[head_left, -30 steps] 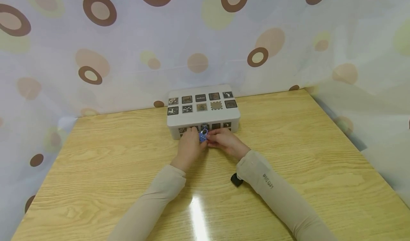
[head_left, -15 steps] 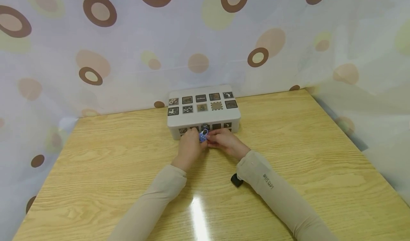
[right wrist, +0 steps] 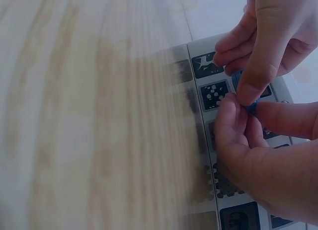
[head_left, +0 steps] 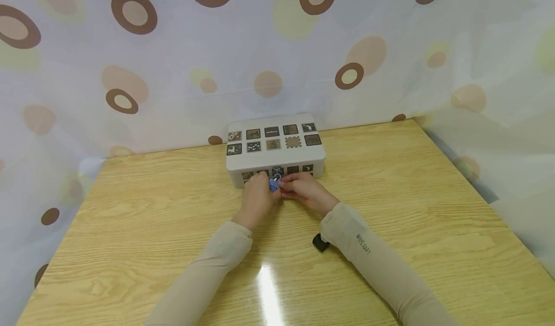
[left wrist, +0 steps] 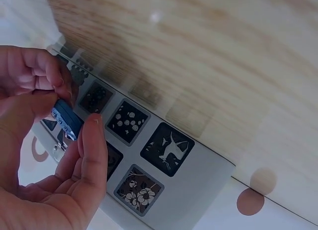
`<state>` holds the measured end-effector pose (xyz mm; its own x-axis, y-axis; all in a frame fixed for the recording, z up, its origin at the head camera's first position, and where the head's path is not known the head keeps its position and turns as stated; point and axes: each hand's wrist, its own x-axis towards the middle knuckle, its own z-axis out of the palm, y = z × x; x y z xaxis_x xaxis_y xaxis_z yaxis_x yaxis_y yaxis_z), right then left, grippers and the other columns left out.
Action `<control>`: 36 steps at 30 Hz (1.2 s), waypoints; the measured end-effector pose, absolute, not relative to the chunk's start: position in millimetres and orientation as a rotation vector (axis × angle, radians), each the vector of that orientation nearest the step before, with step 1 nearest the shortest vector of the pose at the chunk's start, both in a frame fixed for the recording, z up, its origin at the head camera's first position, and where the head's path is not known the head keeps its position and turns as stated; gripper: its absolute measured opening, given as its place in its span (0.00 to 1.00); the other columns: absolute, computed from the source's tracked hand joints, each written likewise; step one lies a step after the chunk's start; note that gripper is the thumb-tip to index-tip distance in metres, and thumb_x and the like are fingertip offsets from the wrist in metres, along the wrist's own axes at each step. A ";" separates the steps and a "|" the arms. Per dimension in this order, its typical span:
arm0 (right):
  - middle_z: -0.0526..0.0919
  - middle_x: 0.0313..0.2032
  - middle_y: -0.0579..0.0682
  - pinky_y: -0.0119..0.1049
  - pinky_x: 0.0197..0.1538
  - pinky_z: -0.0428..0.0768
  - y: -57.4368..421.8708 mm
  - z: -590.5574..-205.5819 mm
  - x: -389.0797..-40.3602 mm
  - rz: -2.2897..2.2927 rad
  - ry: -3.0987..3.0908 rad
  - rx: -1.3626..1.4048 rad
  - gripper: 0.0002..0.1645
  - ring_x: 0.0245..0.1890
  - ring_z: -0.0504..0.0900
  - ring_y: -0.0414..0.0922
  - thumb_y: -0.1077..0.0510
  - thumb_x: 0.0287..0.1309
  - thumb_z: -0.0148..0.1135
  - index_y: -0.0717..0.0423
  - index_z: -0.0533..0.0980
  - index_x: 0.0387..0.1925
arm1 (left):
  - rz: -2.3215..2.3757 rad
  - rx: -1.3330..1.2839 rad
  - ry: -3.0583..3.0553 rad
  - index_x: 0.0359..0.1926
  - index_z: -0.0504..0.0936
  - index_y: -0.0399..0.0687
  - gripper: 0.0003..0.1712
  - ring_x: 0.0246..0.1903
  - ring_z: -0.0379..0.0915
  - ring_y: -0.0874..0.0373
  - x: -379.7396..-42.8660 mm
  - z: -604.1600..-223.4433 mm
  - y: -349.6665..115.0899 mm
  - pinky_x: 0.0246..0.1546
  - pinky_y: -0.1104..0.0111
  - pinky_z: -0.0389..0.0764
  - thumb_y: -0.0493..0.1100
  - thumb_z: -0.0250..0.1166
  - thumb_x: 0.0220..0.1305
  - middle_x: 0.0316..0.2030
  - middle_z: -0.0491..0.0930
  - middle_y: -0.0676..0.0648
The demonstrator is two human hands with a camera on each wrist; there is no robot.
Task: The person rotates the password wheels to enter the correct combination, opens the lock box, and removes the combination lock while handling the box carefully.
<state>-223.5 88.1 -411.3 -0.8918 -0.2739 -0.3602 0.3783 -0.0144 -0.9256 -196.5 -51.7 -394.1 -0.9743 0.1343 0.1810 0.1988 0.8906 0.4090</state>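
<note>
A blue padlock (head_left: 274, 185) at the near side of the white box (head_left: 275, 159) on the tabletop (head_left: 151, 220) is pinched by the left hand (head_left: 256, 197) and, from the right, by the right hand (head_left: 307, 192) (both nearly closed, fingers curled).

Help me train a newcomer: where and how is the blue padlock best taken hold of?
Probably by the lower body of the padlock, pinched on opposite sides, coming from the person's side: its ring points up, away from the person, and the box stands right behind it.
</note>
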 end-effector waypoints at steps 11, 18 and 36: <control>0.76 0.34 0.53 0.28 0.38 0.82 86.8 -412.2 -226.1 -1.957 1.833 0.131 0.16 0.27 0.79 0.37 0.71 0.64 0.52 0.79 0.69 0.51 | -0.672 -0.248 -2.938 0.33 0.77 0.31 0.17 0.34 0.78 0.43 -199.7 -391.5 -51.6 0.36 0.55 0.79 0.39 0.73 0.49 0.31 0.80 0.38; 0.74 0.34 0.53 0.28 0.37 0.81 85.6 -412.1 -226.9 -1.952 1.831 0.138 0.12 0.27 0.78 0.37 0.72 0.64 0.51 0.76 0.69 0.48 | -0.645 -0.278 -2.929 0.32 0.76 0.33 0.17 0.34 0.78 0.44 -200.4 -390.2 -52.0 0.37 0.55 0.79 0.40 0.74 0.48 0.31 0.80 0.38; 0.76 0.36 0.55 0.29 0.40 0.82 83.0 -411.4 -225.0 -1.987 1.838 0.206 0.13 0.27 0.80 0.37 0.72 0.65 0.52 0.78 0.70 0.48 | -0.577 -0.355 -2.935 0.37 0.78 0.33 0.20 0.39 0.78 0.44 -202.1 -386.3 -51.5 0.43 0.56 0.79 0.43 0.74 0.51 0.35 0.81 0.37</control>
